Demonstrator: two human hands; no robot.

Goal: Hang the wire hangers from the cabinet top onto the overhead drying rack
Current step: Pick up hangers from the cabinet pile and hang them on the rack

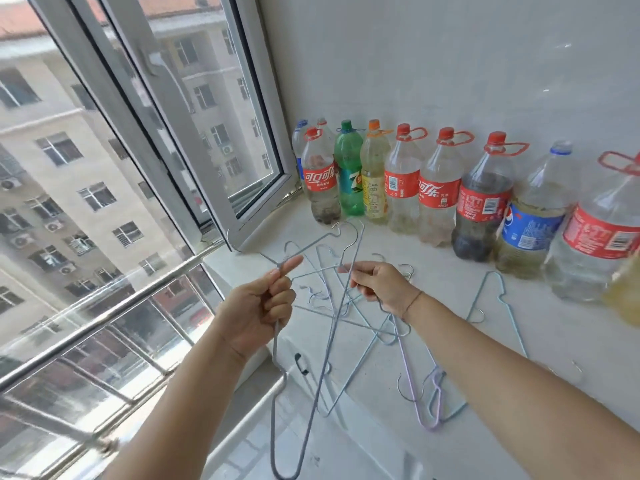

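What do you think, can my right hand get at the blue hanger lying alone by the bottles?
Probably yes, once freed. The blue hanger lies on the cabinet top right of the right hand, nothing over it. But that hand's grip pinches a grey hanger wire and must release it first.

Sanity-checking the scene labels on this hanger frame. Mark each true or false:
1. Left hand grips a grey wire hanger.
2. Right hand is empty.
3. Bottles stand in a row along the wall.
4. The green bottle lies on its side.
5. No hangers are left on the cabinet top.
1. True: the left hand grips the grey wire hanger.
2. False: the right hand pinches a hanger wire.
3. True: the bottles line the wall.
4. False: the green bottle stands upright.
5. False: several lie on the cabinet top, among them a purple hanger.
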